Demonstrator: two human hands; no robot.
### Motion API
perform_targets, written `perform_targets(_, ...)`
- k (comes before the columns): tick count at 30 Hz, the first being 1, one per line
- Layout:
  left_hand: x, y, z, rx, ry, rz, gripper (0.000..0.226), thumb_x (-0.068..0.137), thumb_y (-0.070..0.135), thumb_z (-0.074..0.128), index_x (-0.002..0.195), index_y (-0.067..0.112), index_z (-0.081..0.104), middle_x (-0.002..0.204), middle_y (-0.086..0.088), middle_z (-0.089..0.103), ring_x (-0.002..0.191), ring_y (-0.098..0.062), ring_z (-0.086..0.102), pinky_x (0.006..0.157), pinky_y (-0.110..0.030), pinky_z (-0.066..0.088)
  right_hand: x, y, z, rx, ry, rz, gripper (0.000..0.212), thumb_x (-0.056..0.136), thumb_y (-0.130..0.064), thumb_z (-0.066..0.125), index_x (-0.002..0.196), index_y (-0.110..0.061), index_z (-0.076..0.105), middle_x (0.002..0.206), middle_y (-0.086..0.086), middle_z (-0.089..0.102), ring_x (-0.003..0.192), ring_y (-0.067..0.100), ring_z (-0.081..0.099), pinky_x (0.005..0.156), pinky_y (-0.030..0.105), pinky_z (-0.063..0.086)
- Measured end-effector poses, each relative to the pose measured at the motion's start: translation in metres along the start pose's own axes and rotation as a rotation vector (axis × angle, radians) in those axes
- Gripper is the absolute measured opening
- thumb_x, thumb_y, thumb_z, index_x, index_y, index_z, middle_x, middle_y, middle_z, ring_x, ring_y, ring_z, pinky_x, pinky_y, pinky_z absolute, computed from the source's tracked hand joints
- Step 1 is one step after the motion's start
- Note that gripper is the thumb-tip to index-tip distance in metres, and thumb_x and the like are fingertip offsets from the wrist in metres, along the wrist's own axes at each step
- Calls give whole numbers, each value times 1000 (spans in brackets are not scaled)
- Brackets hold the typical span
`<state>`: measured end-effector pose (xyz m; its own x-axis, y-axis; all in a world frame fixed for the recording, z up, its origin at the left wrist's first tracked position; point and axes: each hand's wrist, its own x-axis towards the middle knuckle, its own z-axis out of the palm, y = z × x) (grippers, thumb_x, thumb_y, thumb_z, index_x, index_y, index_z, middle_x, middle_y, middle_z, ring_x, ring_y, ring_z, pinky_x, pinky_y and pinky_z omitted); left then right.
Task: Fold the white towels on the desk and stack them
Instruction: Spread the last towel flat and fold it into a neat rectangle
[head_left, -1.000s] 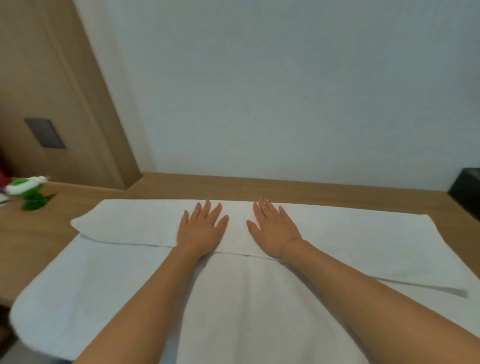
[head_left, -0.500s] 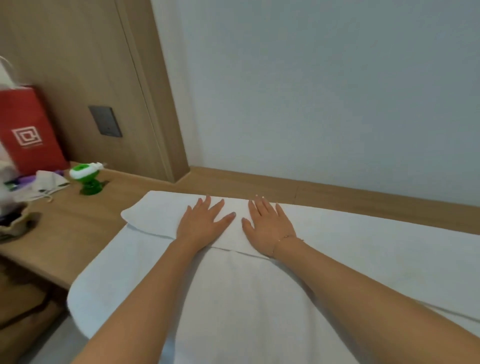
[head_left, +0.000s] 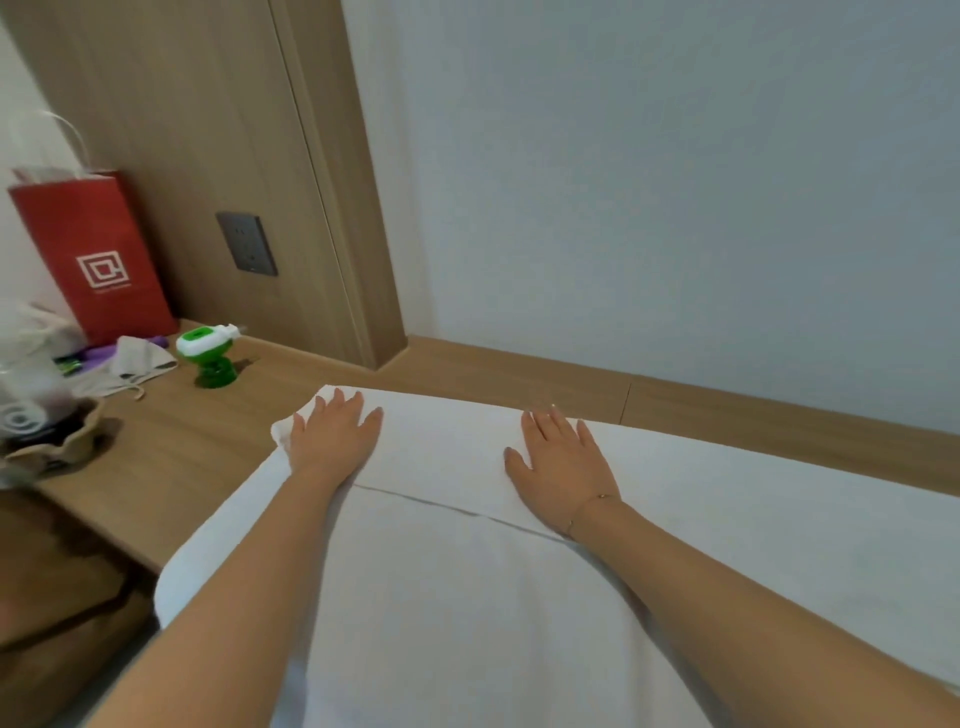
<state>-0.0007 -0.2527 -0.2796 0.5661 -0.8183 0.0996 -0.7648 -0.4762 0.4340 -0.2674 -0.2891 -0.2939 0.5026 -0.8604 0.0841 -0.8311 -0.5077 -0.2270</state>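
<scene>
A large white cloth towel (head_left: 467, 597) is spread on the light wooden desk (head_left: 171, 447), its far edge folded over. The left hand (head_left: 332, 436) and the right hand (head_left: 563, 462) are pressed flat on this fold, fingers straight, nothing gripped. Farther left, a green and white plastic device (head_left: 208, 353) and a red paper bag (head_left: 93, 260) are seen.
</scene>
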Motion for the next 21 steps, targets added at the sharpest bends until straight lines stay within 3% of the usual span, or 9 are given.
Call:
perform_targets(2,-24,15,-4,-415,104,-4,34,102,11,41,129,10,62,137,-7,57,130,-25,48,112,-27,32,-2,-1,-4,51,75,-16,50,101,-32,25,143,-7,37,154,7,30,145,22,21,119,39,13)
perform_targets(4,-66,35,-10,-591,123,62,31,99,5,47,122,10,67,123,0,63,113,-14,57,88,-1,37,-8,-1,-12,154,137,-15,31,98,-20,33,111,-7,57,130,11,51,126,29,43,104,34,30)
perform_targets(5,-89,46,-11,-600,77,138,29,98,6,51,121,12,68,120,4,64,105,-8,59,79,3,36,-14,-1,-18,213,141,-11,26,96,-16,36,101,-6,59,125,11,54,121,30,47,98,31,34)
perform_targets(7,-130,62,-8,-598,-49,257,24,95,8,58,114,16,71,114,5,68,91,2,62,71,2,40,-28,2,-31,274,84,2,28,97,-11,38,106,-2,63,130,12,56,124,31,47,100,33,36)
perform_targets(11,-205,85,-2,-636,-250,291,22,94,10,61,111,20,72,116,13,67,108,3,59,89,-4,41,-93,29,-62,111,-75,-62,28,101,-17,35,100,-10,62,110,5,59,109,28,54,89,40,44)
perform_targets(13,-239,102,-3,-699,-363,340,22,97,14,58,110,25,72,114,18,68,109,5,59,86,-3,42,-146,54,-75,138,-159,-108,33,103,-24,36,122,-17,61,134,-3,53,128,20,44,105,34,35)
perform_targets(15,-273,121,-2,-688,-500,432,22,98,24,56,113,33,70,115,25,66,107,15,56,82,1,39,-207,79,-86,187,-213,-114,41,103,-36,37,143,-31,45,150,-18,30,140,5,25,112,18,18)
perform_targets(18,-319,148,11,-575,-579,594,25,99,29,53,120,36,65,125,28,58,114,21,46,96,-2,33,-287,110,-96,286,-224,-33,44,98,-54,35,142,-51,34,145,-42,15,134,-17,16,108,9,12)
perform_targets(21,-358,172,24,-524,-607,695,28,100,34,50,125,36,62,133,27,53,121,18,41,109,-12,25,-344,139,-98,343,-173,72,43,92,-63,36,135,-61,34,141,-49,17,131,-24,15,111,12,16)
